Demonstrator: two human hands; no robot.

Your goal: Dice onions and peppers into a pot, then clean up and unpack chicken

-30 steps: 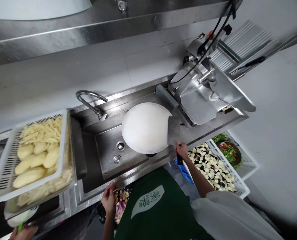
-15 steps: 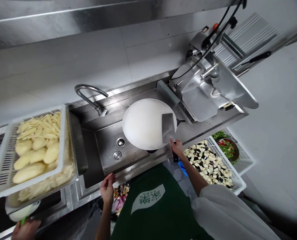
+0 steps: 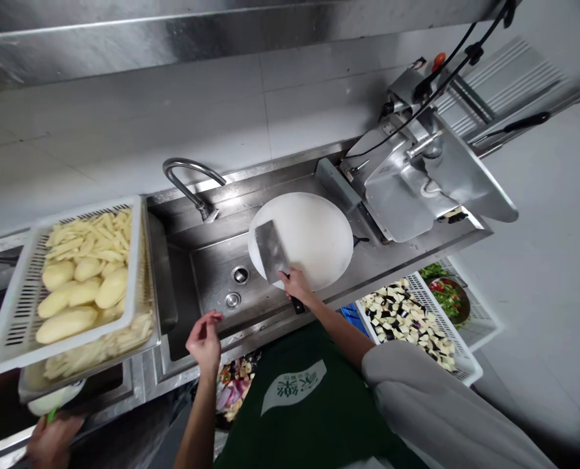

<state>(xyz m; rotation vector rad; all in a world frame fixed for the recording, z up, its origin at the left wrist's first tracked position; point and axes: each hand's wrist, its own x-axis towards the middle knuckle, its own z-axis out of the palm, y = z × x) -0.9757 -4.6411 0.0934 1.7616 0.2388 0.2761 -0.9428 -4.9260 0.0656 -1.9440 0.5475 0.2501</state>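
A wide cleaver (image 3: pixel 271 250) lies with its blade over the left part of a round white cutting board (image 3: pixel 314 238), which rests across the sink. My right hand (image 3: pixel 297 286) grips the cleaver where blade and black handle meet, at the board's near edge. My left hand (image 3: pixel 206 339) hovers near the sink's front edge, left of the board, with its fingers curled together; whether anything small is between them is too small to tell.
A white basket (image 3: pixel 129 286) of peeled potatoes and strips stands left of the sink (image 3: pixel 211 273), beside a faucet (image 3: pixel 189 189). A slicer (image 3: pixel 401 195) stands right. Another person's hand (image 3: pixel 55 440) is lower left. A basket (image 3: pixel 375 322) holds diced eggplant.
My right hand has moved the cleaver from the board's right side to its left side. My left hand has lifted slightly and its fingers have curled in. The view has shifted a little.
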